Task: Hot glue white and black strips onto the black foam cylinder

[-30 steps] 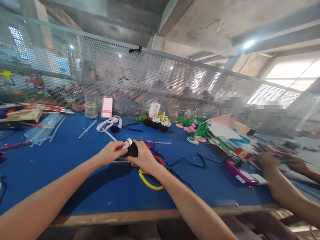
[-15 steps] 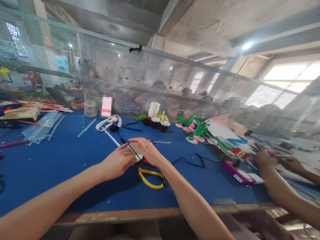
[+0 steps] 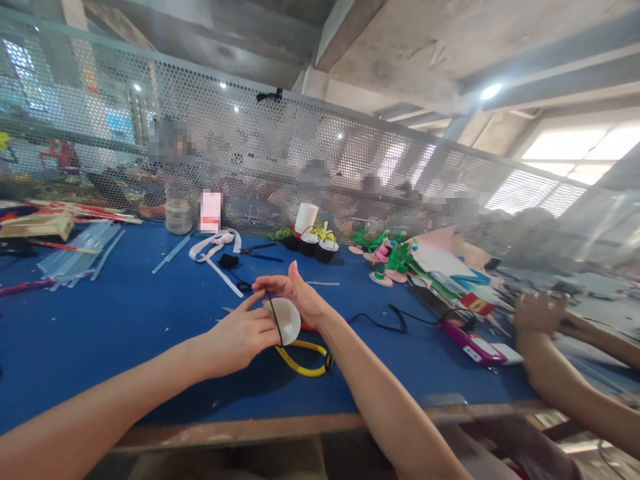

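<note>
Over the blue table, my left hand [image 3: 239,337] is closed on a small white round cup [image 3: 289,319], whose pale round face is turned towards me. A thin black strip [image 3: 273,313] runs across its left side, by my left fingertips. My right hand [image 3: 300,293] is open, its thumb raised and its fingers stretched out behind the cup near my left index finger. Whether the right fingers press on the cup is hidden. Just below lies a yellow loop [image 3: 305,367] with a black piece at its right end. Some red thing shows under my right wrist.
Two small black buckets [image 3: 327,250] with white tops stand at the back near a white roll [image 3: 306,217]. Black-handled pliers [image 3: 260,253] and white ribbon [image 3: 215,250] lie ahead. Right are green plant figures [image 3: 397,260], a purple device [image 3: 473,343] and a co-worker's hands [image 3: 540,317].
The cup has tilted and come out more into view, its round face now towards me. My right hand has opened, its thumb lifting off the cup.
</note>
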Demonstrator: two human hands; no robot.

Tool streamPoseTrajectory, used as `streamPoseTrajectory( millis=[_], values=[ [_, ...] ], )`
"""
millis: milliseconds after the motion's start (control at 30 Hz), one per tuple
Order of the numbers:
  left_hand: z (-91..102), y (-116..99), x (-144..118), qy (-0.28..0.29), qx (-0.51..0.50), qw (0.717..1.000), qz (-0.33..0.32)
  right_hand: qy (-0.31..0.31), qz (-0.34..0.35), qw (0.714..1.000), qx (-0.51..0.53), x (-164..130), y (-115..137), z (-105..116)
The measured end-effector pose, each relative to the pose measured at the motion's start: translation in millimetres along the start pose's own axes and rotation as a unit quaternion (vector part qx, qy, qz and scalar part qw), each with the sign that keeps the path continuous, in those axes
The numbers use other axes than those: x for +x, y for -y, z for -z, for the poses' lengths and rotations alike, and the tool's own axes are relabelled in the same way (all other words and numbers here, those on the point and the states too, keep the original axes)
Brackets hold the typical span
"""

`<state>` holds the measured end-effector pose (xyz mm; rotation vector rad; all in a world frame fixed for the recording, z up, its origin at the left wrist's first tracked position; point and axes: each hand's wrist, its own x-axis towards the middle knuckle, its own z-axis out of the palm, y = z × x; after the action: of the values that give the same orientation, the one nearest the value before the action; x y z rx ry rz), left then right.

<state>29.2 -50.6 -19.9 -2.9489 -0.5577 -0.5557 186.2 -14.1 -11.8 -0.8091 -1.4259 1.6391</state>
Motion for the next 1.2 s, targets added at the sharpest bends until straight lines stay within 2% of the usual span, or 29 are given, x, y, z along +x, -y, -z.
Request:
streamPoseTrajectory(
  millis=[100, 167, 233, 333, 467, 533, 600, 667, 767, 867, 1067, 1133, 1200],
  values=[
    [6.4, 1.8, 0.7, 0.007, -0.045, 0.998, 0.038, -0.066, 0.019, 0.997, 0.038, 7.9, 2.0, 7.3],
    [15.5, 5.7, 0.3, 0.011, -0.1, 0.991, 0.089, -0.113, 0.017, 0.992, 0.05, 14.4, 5.0, 13.9],
    [26.3, 11.0, -1.5, 0.018, -0.178, 0.972, 0.154, -0.152, 0.009, 0.987, 0.057, 22.1, 8.8, 19.9],
    [37.9, 18.9, -6.1, 0.038, -0.322, 0.918, 0.23, -0.178, -0.004, 0.983, 0.034, 38.3, 14.9, 26.2],
    [35.0, 23.1, -11.1, 0.109, -0.485, 0.838, 0.227, -0.186, -0.012, 0.977, -0.104, 74.5, 27.0, 30.2],
    [28.9, 22.8, -12.0, 0.148, -0.542, 0.798, 0.219, -0.199, 0.042, 0.961, -0.185, 95.3, 36.0, 30.0],
    [23.6, 23.0, -12.2, 0.145, -0.573, 0.774, 0.228, -0.207, 0.119, 0.939, -0.249, 112.3, 44.2, 27.5],
    [20.8, 24.8, -12.1, 0.109, -0.593, 0.762, 0.239, -0.162, 0.113, 0.928, -0.316, 121.7, 48.3, 23.4],
    [19.7, 30.3, -12.0, 0.049, -0.6, 0.754, 0.264, -0.104, 0.049, 0.886, -0.449, 119.2, 45.9, 19.2],
    [18.3, 36.5, -12.0, 0.01, -0.596, 0.749, 0.288, -0.136, 0.045, 0.843, -0.519, 99.0, 39.3, 23.9],
    [9.2, 49.9, -11.9, -0.136, -0.432, 0.813, 0.367, -0.197, -0.029, 0.781, -0.592, 33.6, 16.5, 47.3],
    [4.9, 54.2, -12.0, -0.15, -0.385, 0.831, 0.373, -0.206, -0.062, 0.768, -0.604, 18.7, 4.5, 49.9],
    [0.9, 57.0, -12.1, -0.141, -0.349, 0.846, 0.377, -0.215, -0.092, 0.757, -0.61, 11.9, -7.1, 48.8]
  ],
)
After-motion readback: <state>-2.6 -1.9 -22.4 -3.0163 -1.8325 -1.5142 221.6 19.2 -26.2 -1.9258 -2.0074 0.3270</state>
